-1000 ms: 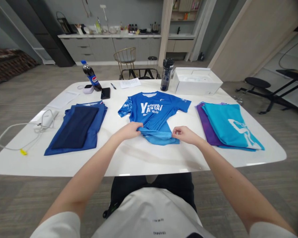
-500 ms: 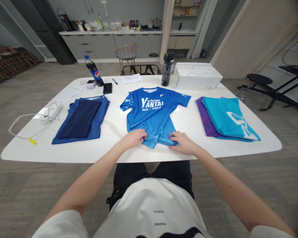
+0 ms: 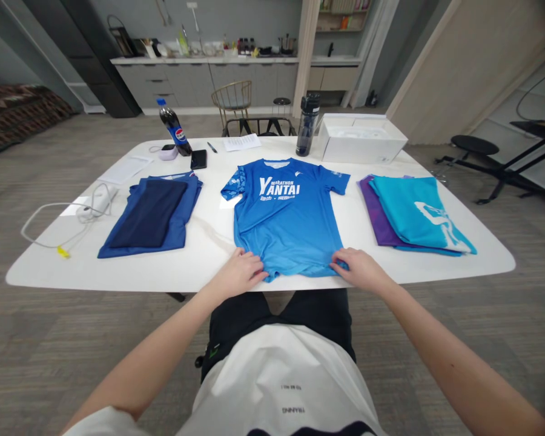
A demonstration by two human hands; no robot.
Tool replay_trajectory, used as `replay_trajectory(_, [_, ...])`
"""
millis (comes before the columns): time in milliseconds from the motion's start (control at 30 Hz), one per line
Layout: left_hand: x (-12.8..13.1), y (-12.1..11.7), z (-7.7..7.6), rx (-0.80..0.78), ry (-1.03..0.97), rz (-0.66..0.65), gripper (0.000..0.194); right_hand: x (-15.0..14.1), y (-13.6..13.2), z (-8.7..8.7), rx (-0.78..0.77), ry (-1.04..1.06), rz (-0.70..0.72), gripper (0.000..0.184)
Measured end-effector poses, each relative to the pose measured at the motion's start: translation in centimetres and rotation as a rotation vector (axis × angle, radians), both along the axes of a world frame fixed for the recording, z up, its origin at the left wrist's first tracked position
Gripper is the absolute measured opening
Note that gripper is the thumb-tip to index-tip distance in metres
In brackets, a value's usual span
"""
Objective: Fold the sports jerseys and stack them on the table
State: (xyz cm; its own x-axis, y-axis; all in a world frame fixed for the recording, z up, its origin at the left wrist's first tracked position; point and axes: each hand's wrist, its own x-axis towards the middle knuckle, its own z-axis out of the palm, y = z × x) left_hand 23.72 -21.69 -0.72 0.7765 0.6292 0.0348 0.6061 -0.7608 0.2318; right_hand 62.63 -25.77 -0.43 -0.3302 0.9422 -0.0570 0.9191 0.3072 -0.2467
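Note:
A bright blue T-shirt (image 3: 287, 218) with white "YANTAI" lettering lies spread flat, front up, in the middle of the white table (image 3: 209, 254). My left hand (image 3: 241, 272) pinches the hem at its lower left corner. At the lower right corner of the hem sits my right hand (image 3: 361, 269), its fingers closed on the cloth. Both hands are at the table's near edge.
Folded dark blue garments (image 3: 152, 215) lie to the left, folded turquoise and purple ones (image 3: 413, 212) to the right. At the back stand a cola bottle (image 3: 175, 129), a phone (image 3: 198, 159), a dark drinking bottle (image 3: 306, 125) and an open white box (image 3: 361, 139). A white cable (image 3: 59, 224) trails at the left.
The shirt's bunched lower part has been drawn towards me and now lies flat. Both hands moved with the hem to the table's near edge and apart.

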Motion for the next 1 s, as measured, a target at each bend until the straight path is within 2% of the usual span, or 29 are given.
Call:
replay_trajectory(67, [-1.6, -0.4, 0.4, -0.043, 0.042, 0.003, 0.047, 1.3, -0.5, 0.6, -0.078, -0.013, -0.057, 0.031])
replay_trajectory(133, [-2.4, -0.8, 0.6, -0.043, 0.043, 0.046, 0.048, 1.9, -0.6, 0.9, -0.083, -0.003, -0.107, 0.033])
replay_trajectory(200, [-2.1, -1.1, 0.7, -0.008, 0.001, 0.058, 0.041, 1.4, -0.5, 0.7, -0.017, 0.044, -0.096, 0.029])
replay_trajectory(267, [-1.1, -1.2, 0.8, 0.018, -0.04, -0.008, 0.033, 0.3, -0.3, 0.3, 0.024, 0.092, -0.036, 0.024])
replay_trajectory(333, [-0.4, -1.2, 0.7, 0.018, -0.048, -0.084, 0.031, -0.6, -0.3, -0.1, 0.014, 0.084, 0.001, 0.022])
replay_trajectory(400, [-0.6, -1.2, 0.6, 0.013, -0.028, -0.098, 0.032, -0.6, -0.6, -0.4, 0.005, 0.03, -0.01, 0.024])
replay_trajectory(533, [-2.6, -1.5, 0.5, -0.025, 0.072, -0.046, 0.046, 1.7, -1.2, 0.2, -0.077, -0.053, -0.09, 0.037])
replay_trajectory(633, [-2.8, -1.2, 0.9, -0.017, 0.079, 0.024, 0.043, 2.4, -0.5, 1.1, -0.173, -0.027, -0.134, 0.046])
replay_trajectory(733, [-1.6, -0.5, 1.1, 0.069, 0.016, -0.023, 0.032, 0.9, 0.8, 1.2, -0.105, 0.062, -0.108, 0.034])
replay_trajectory(833, [-1.7, -0.1, 0.5, 0.108, 0.04, -0.089, 0.033, -0.5, 1.5, 0.3, -0.024, 0.055, -0.084, 0.028])
replay_trajectory(900, [-3.2, -0.3, -0.1, 0.115, 0.103, -0.034, 0.039, -0.4, 1.3, -0.5, 0.0, 0.028, -0.087, 0.027])
replay_trajectory(1000, [-6.2, -0.4, -0.1, 0.114, 0.216, 0.144, 0.046, 0.9, 1.1, -1.1, -0.021, 0.013, -0.119, 0.03])
